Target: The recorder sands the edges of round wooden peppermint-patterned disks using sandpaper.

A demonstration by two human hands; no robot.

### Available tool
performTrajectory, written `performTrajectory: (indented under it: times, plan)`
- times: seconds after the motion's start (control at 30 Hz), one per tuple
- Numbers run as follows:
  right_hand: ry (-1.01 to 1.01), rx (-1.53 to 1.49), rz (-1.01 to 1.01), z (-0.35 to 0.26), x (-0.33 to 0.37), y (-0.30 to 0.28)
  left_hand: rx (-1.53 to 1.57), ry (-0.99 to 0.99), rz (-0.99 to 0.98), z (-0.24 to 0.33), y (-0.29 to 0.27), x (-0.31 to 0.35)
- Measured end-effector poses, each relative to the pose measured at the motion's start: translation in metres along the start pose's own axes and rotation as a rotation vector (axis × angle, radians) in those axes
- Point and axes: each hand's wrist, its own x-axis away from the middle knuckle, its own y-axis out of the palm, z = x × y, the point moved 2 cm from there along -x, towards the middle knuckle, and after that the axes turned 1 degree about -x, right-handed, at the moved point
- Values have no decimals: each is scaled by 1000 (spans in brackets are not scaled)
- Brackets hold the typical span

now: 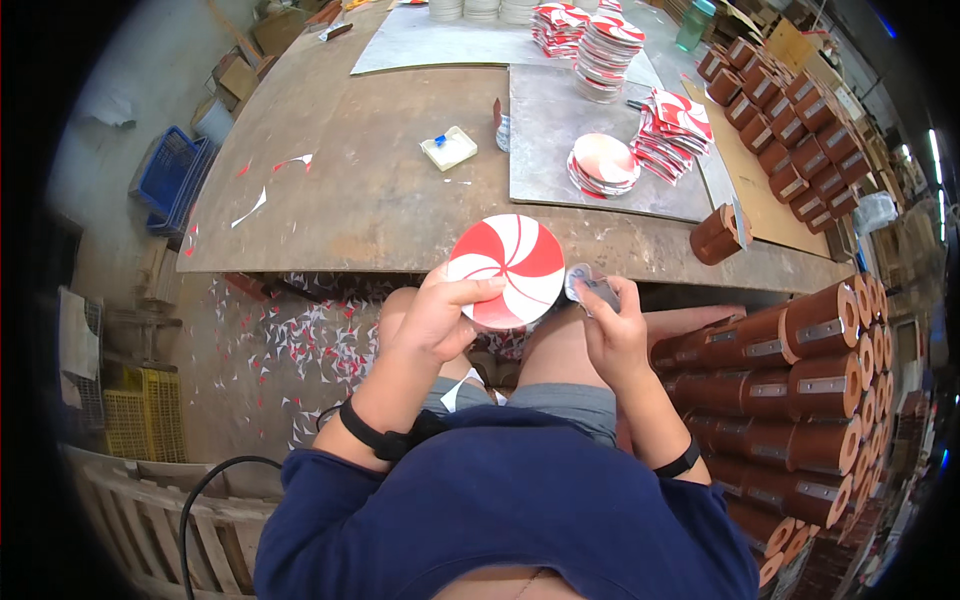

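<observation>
My left hand (440, 310) grips a round disc (525, 245) with a red and white swirl by its lower left edge, thumb on its face. The disc is tilted up over my lap, just off the table's front edge. Beside its right rim, my right hand (612, 325) pinches a small tool (582, 282) with a pale, bluish rounded end; the fingers cover much of it, so its kind is unclear. On the grey board ahead lie a short pile of trimmed discs (604, 165) and a stack of square swirl-printed sheets (675, 130).
A taller disc stack (606, 60) stands farther back. A small pale dish (449, 148) with something blue sits mid-table. Brown cylinders (770, 330) are piled close to my right, and one brown pot (720, 235) stands at the table edge. Red and white scraps (320, 340) litter the floor.
</observation>
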Motion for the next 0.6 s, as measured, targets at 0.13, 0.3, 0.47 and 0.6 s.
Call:
performTrajectory:
  times: [0.13,0.3,0.47,0.6]
  plan:
    - [-69,-30,168,-15,-3,-8,-117,54,-32,-2,-1,-3]
    - [-116,-30,85,-14,0,1,-12,-19,-33,2,0,0]
    - [155,-242,208,6,4,-3,-112,10,-47,8,6,3]
    - [425,-743,107,-17,-14,-9,-132,26,-110,5,8,4]
